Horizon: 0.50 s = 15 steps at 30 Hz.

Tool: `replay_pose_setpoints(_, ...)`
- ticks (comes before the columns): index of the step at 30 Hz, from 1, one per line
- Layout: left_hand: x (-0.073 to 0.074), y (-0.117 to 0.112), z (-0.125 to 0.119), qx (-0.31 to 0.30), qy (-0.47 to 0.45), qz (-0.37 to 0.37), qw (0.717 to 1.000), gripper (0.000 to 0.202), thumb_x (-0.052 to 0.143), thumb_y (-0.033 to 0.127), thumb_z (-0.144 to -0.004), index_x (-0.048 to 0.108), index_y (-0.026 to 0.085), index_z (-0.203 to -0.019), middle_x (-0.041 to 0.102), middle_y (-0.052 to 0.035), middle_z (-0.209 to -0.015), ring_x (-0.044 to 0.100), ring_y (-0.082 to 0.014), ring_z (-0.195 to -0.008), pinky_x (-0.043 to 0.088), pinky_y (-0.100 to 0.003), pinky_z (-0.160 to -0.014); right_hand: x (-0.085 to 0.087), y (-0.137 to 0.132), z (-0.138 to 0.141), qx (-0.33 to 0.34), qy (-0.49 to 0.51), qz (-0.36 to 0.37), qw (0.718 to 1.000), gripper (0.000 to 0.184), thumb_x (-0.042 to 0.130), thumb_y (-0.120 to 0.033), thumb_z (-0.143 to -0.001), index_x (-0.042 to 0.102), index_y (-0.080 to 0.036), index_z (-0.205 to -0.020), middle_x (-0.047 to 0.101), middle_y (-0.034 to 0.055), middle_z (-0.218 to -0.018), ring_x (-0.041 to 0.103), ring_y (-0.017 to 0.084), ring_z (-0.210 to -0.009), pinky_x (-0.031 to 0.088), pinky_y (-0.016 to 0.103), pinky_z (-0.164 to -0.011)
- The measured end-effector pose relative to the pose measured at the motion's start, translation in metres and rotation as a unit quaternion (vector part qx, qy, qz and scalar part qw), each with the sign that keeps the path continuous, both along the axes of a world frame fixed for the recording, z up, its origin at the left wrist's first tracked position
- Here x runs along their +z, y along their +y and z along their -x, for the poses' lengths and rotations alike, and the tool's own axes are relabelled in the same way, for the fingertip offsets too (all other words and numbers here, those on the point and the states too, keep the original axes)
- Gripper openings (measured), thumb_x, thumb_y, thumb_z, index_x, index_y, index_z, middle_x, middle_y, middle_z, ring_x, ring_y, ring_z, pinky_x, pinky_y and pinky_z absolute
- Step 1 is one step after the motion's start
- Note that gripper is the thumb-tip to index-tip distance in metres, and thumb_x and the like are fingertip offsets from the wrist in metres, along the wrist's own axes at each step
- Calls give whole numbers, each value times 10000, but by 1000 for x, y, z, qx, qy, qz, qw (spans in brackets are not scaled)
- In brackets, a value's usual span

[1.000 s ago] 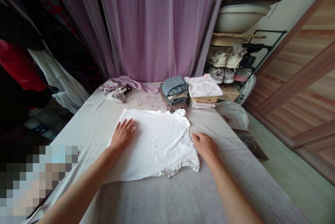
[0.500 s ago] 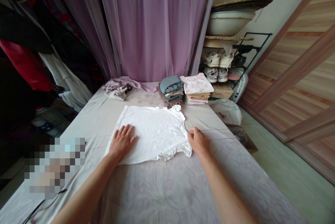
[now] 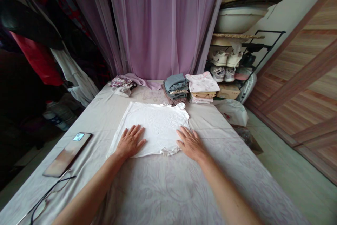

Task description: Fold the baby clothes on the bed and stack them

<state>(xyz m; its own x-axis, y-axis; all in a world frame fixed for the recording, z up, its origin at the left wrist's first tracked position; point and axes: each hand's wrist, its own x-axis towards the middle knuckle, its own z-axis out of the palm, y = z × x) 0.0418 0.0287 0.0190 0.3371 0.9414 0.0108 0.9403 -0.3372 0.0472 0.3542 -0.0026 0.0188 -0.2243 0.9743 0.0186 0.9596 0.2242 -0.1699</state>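
A white shirt [image 3: 158, 126] with ruffled sleeve edges lies spread flat on the patterned bedsheet [image 3: 163, 190], its collar side toward the right. My left hand [image 3: 130, 141] rests palm down on the shirt's lower left part, fingers spread. Over the right end of the shirt, by the neckline and the near ruffled sleeve, my right hand [image 3: 191, 142] also lies flat with its fingers apart. Neither hand grips the cloth. Part of the shirt's right end is hidden under the right hand.
Behind the shirt stand a stack of grey-blue folded clothes [image 3: 176, 88] and a stack topped by a pink-white garment [image 3: 202, 83]. A crumpled patterned cloth [image 3: 121, 86] lies back left. A phone [image 3: 67, 154] and glasses [image 3: 48, 193] lie at the left edge. Shoes [image 3: 222, 65] sit on a rack.
My right hand has let go of the shirt's neckline and opened flat onto its right end. My left hand stays flat on the shirt. The view has shifted slightly.
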Motion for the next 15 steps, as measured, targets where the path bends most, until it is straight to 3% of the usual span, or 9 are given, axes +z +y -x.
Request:
replay_pose_setpoints(4,-4,1,23,22,7,-12,1000,608,330,572,-956,394,264,-1477,322,-55,-1565,282,-274,-1442,232,-483,-1159,-6,-12,-14,-13,1,-27,1000,472,379,-365,-975,454,-234,-1422,369,73,-1541,304,230,-1417,203,514,-1137)
replay_pose_setpoints(8,-6,-1,30,33,4,-28,999,606,347,575,-951,409,264,-1468,350,-55,-1552,294,-267,-1437,242,-477,-1159,-10,-20,-11,-10,34,-95,995,415,406,-339,-961,558,-215,-1326,517,103,-1430,406,257,-1346,203,520,-1127)
replay_pose_setpoints(11,-4,-3,28,36,-1,-25,999,601,365,562,-951,423,249,-1461,354,-62,-1550,289,-271,-1439,235,-483,-1164,-9,-28,6,48,83,-155,983,407,478,-359,-928,579,-202,-1289,577,116,-1358,458,267,-1293,225,496,-1121)
replay_pose_setpoints(15,-1,-4,25,37,-16,-25,999,590,394,554,-945,447,245,-1444,380,-73,-1536,308,-275,-1429,246,-489,-1162,-6,-38,38,124,138,-158,970,438,601,-342,-856,577,-187,-1265,620,109,-1279,525,258,-1189,350,428,-1043)
